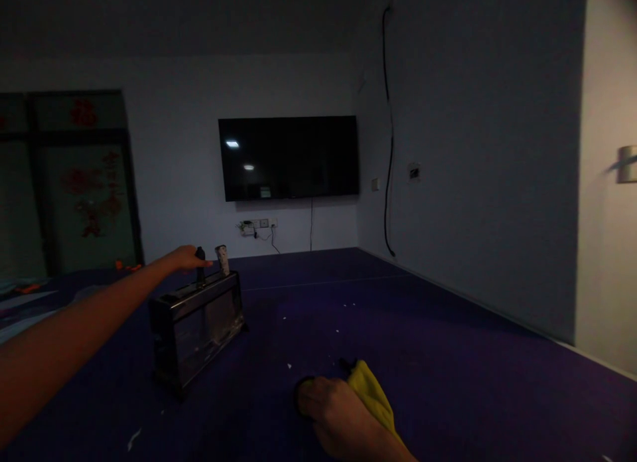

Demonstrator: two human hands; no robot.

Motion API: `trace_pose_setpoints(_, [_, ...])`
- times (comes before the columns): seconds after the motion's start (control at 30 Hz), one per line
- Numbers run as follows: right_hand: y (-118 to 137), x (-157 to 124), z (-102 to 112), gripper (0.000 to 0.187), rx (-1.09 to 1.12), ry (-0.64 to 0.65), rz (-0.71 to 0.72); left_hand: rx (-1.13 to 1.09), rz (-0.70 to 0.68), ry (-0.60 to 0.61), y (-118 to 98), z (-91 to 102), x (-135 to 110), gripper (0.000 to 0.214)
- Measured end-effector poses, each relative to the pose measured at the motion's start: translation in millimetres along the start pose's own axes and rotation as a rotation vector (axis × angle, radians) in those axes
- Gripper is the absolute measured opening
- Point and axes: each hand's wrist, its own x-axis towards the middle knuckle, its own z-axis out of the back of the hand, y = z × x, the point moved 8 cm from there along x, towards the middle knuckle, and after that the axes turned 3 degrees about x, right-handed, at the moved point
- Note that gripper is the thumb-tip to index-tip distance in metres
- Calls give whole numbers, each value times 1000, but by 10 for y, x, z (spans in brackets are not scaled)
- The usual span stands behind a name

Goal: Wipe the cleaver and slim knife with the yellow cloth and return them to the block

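Note:
My left hand [186,257] reaches out to the top of a narrow black-framed box [205,316] with see-through sides. Its fingers are closed around a black upright piece [200,268] that rises from the box's top; whether that piece is part of the box I cannot tell. Just right of it stands a pale, speckled stick-like object [222,260]. Near the bottom middle, my right hand [331,405] is closed on a yellow cloth [372,392] with dark edging, pressed against the purple surface [448,382]. The cloth partly trails beside my wrist.
Small white scraps [133,439] are scattered over the purple surface. Papers [24,316] and orange items [128,266] lie at the far left. A wall with a hanging black cable [385,203] borders the right side. A television [291,158] hangs at the back.

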Motion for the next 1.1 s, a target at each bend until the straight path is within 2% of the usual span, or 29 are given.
trace_pose_setpoints(0.1, [-4, -2, 2, 19, -9, -22, 6, -66, -12, -31, -22, 8, -8, 45])
trace_pose_setpoints(0.17, [-12, -3, 8, 18, -8, -42, 5, -106, -3, -96, -23, 128, -12, 46])
trace_pose_setpoints(0.23, [-13, -4, 16, 16, 0, -58, 10, -140, 30, -188, 7, 354, -21, 50])
trace_pose_setpoints(0.37, [-4, 0, 13, 17, 15, -48, 20, -196, 113, -416, 65, 933, -83, 60])
trace_pose_setpoints(0.43, [-7, 0, 13, 19, 13, -39, 10, -228, 109, -501, 23, 1126, -112, 62])
trace_pose_setpoints(0.5, [-4, 0, 16, 20, 5, -31, 8, -273, 81, -558, -45, 1212, -123, 59])
trace_pose_setpoints(0.6, [3, 0, 10, 18, -16, -23, 18, -370, 53, -640, -84, 1243, -119, 52])
trace_pose_setpoints(0.73, [-15, 7, -35, 18, -34, -34, 36, -513, 77, -759, 33, 1324, -104, 45])
trace_pose_setpoints(0.87, [-45, 17, -124, 17, -47, -15, 39, -601, 61, -855, 61, 1529, -182, 44])
trace_pose_setpoints(0.93, [-44, 16, -121, 16, -45, -21, 32, -607, -4, -891, -68, 1651, -310, 46])
trace_pose_setpoints(1.0, [-41, 12, -79, 19, -18, -38, 12, -587, -146, -898, -341, 1727, -509, 52])
trace_pose_setpoints(1.07, [-57, 6, -25, 24, 33, -49, -31, -548, -281, -920, -668, 1700, -808, 56])
trace_pose_setpoints(1.1, [-75, 1, 4, 28, 66, -57, -62, -524, -349, -904, -845, 1619, -970, 51])
